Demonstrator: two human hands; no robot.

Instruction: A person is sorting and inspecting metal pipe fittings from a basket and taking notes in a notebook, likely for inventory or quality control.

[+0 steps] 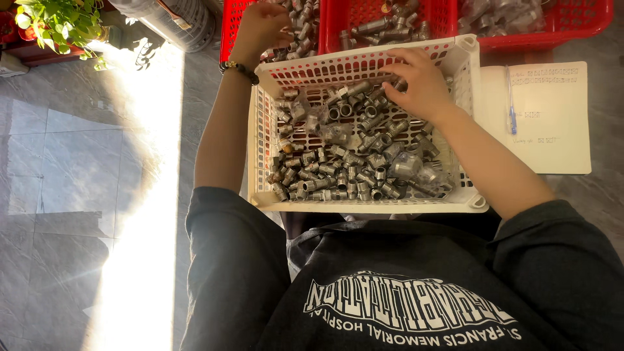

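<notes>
Small grey metal pipe fittings [354, 159] lie heaped in a white slatted plastic basket [262, 140] that rests on the person's lap, most of them piled toward the near and middle part of it. The right hand [419, 81] lies palm down on the fittings at the far right corner of this basket, fingers curled among the pieces; whether it has closed on one cannot be told, since the fingertips are buried in the heap. The left hand [260, 29], with a dark beaded bracelet [238, 69] at the wrist, reaches past the white basket's far rim into a red plastic crate [234, 19] of similar fittings, fingers bent down onto them, its grasp also hidden. A second red crate [442, 16] with more fittings stands just beside the first, and a third [585, 26] further right. An open notebook [552, 123] with a blue pen [511, 101] on it lies right of the white basket on the grey tiled floor [78, 162]. A potted green plant [55, 23] stands at the far left in sunlight.
</notes>
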